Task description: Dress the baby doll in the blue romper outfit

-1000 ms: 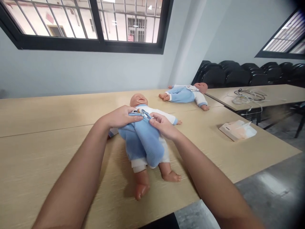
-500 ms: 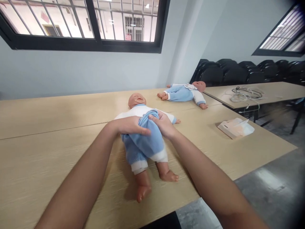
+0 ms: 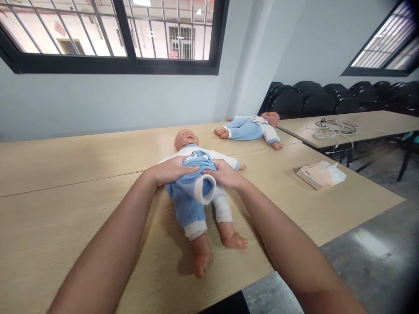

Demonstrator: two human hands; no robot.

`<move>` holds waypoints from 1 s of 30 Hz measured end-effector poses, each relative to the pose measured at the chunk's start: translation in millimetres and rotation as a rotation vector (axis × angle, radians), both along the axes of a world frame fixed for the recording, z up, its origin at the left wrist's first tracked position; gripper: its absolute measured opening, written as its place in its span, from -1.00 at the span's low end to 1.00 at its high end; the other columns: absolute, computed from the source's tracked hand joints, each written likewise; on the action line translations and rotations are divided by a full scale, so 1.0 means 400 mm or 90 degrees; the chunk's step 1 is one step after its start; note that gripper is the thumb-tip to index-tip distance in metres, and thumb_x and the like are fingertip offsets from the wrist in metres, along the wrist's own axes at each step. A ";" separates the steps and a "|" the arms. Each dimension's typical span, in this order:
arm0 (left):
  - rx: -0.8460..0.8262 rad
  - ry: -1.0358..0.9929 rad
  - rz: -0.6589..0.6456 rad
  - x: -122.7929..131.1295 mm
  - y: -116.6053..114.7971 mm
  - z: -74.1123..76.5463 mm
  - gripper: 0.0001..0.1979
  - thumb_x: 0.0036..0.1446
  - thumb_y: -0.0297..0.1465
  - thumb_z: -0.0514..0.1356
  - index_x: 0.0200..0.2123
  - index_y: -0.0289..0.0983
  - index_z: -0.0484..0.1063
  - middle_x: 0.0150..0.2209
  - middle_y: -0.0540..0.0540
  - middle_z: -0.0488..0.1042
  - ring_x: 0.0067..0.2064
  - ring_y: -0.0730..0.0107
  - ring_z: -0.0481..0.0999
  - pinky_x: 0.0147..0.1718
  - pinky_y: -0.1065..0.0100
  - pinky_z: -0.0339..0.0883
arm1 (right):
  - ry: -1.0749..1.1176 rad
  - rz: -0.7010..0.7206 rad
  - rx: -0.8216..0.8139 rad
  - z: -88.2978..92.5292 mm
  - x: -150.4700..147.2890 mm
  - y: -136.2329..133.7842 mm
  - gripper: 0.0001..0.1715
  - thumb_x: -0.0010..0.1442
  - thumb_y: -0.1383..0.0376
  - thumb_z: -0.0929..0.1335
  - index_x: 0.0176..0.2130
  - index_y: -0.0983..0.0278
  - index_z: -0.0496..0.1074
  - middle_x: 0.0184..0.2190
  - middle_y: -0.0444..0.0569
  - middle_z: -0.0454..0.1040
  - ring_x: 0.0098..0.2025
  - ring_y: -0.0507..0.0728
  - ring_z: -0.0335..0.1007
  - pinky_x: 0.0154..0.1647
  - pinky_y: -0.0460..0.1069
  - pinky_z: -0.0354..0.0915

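Observation:
A baby doll [image 3: 186,138] lies face up on the table, its feet toward me. Blue pants [image 3: 190,213] with white cuffs cover its leg on the left. The other leg [image 3: 223,208] shows a white layer, and the loose blue pant leg is bunched over the belly with its white cuff opening [image 3: 204,190] facing me. My left hand [image 3: 175,169] grips the gathered blue cloth from the left, thumb on top. From the right, my right hand [image 3: 224,173] pinches the same cloth. Fingers of both hands are partly hidden by the fabric.
Another doll [image 3: 250,127] in blue and white lies at the back of the table [image 3: 81,226]. A tissue box [image 3: 321,174] sits on the right. Tangled cables [image 3: 337,128] rest on a further table, with stacked black chairs [image 3: 288,101] behind it.
The blue pant leg has come off the doll's right-hand leg in view, baring the white layer. Its cuff now hangs open below my hands, which still hold the cloth.

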State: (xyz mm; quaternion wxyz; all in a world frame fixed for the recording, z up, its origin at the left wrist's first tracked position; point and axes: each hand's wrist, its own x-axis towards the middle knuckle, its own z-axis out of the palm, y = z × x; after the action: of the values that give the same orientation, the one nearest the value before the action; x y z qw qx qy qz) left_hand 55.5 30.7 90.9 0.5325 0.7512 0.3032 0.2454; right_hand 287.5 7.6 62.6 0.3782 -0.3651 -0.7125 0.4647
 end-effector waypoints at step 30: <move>0.159 0.408 -0.071 0.016 -0.112 0.133 -0.71 0.13 -0.22 0.24 -0.10 -0.17 0.56 -0.23 -0.01 0.60 -0.30 0.31 0.52 -0.40 0.37 0.35 | -0.049 0.065 -0.044 0.005 -0.001 -0.005 -0.69 0.09 0.13 0.54 -0.21 0.28 0.66 -0.28 -0.07 0.66 -0.20 0.19 0.55 -0.07 0.09 0.48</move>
State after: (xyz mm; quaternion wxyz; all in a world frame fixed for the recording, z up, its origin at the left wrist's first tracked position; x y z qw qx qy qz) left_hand 61.9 -14.1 143.9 0.3271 0.8648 0.3811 0.0024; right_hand 287.0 5.6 64.5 0.3137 -0.3586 -0.7278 0.4932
